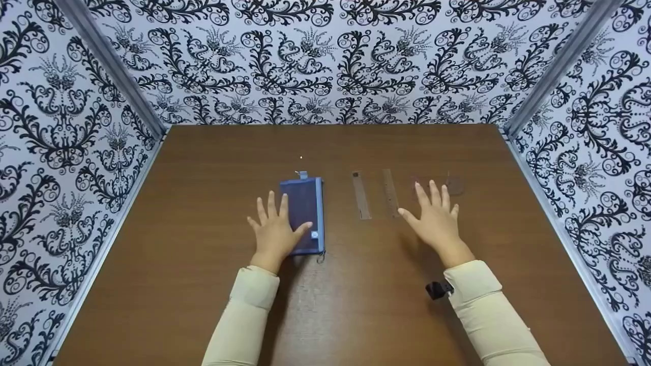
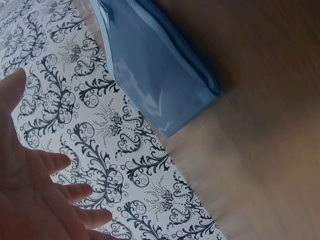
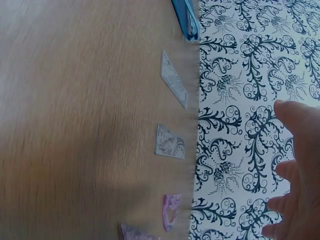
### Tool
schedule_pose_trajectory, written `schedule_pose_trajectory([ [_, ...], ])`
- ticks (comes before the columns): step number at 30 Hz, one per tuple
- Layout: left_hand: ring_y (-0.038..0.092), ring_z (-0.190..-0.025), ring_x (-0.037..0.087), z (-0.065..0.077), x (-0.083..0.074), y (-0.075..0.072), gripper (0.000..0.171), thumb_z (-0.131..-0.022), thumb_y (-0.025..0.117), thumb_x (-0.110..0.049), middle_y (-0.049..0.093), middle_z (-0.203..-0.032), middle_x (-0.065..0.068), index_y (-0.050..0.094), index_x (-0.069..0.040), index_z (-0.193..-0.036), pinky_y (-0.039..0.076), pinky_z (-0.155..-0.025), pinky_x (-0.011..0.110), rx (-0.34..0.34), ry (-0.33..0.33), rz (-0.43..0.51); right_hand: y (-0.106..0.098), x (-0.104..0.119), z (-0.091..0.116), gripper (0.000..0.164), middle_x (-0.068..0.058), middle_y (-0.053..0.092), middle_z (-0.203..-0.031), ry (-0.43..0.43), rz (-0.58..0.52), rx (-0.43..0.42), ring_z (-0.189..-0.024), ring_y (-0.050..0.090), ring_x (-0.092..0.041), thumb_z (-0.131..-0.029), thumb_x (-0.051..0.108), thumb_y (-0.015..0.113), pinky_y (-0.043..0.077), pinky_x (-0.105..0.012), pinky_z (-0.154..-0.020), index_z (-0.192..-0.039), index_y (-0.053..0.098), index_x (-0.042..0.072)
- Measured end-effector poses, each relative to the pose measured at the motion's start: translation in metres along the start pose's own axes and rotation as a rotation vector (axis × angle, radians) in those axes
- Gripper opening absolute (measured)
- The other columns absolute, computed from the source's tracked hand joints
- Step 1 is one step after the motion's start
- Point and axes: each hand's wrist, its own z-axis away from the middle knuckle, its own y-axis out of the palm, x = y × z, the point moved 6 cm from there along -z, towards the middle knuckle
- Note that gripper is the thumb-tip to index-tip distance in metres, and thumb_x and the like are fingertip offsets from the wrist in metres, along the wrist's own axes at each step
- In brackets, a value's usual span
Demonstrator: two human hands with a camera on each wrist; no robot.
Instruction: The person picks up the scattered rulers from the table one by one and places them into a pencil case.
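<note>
Brown wooden table inside a booth of black-and-white damask walls. Blue zip pouch lies flat left of centre, zipper side toward the rulers. Left hand is over the pouch's near-left part, fingers spread and straight, gripping nothing; actual contact can't be told. Right hand hovers spread and empty, just right of two clear rulers lying side by side. Beyond its fingertips are small translucent pieces, likely a protractor and set square, partly hidden. Judgement: pin the pouch flat with the left palm so it can't slide. Clear flat rulers are hard to lift, so slide one to get a fingertip under the edge.
</note>
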Motion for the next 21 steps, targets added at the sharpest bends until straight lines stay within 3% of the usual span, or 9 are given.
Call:
schedule_pose_trajectory([
  [21,0.005,-0.144,0.046,0.008,-0.016,0.013,0.097,-0.08,0.066,-0.062,0.014,-0.159,0.021,0.025,-0.013,-0.154,0.019,-0.105,0.07,0.043,-0.005,-0.023,0.007,0.006,-0.003,0.088,-0.022,0.003,-0.16,0.013,-0.066,-0.002,-0.145,-0.005,-0.044,-0.091,0.064,0.046,0.004,-0.074,-0.104,-0.156,0.013,0.014],
])
